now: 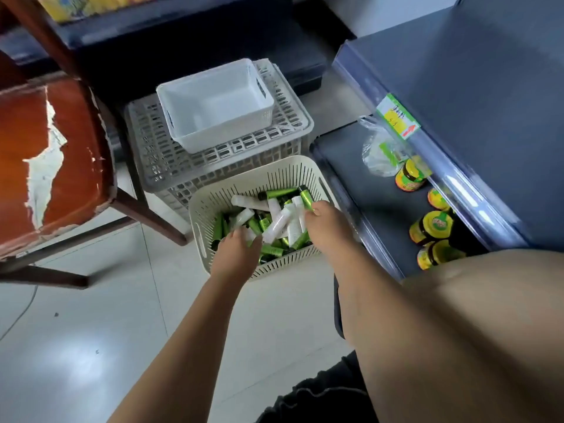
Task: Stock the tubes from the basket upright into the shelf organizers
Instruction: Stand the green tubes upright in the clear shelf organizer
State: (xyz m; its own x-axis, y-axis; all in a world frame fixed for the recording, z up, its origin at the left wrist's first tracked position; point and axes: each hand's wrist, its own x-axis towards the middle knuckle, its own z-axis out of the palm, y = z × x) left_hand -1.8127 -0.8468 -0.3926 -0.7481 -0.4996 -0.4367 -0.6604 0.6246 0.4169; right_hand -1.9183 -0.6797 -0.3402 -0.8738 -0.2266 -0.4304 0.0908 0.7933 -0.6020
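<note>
Step in hand: lifting tubes out of the cream slotted plastic basket (213,190) on the floor; judged an early stage, since the basket is well filled.
Task items: the green and white plastic tubes (274,221) lie jumbled in the basket, none upright.
Right hand (326,227): pinches a green tube with a black cap (306,197) near the far right rim.
Left hand (236,254): back upward, fingers dipped among the tubes; grip cannot be told.
Technique: grasp each tube mid-body and turn it vertical before release.
Probable destination: the white rectangular plastic bin (259,83) on the grey lattice crate (158,166), just behind the basket.
</note>
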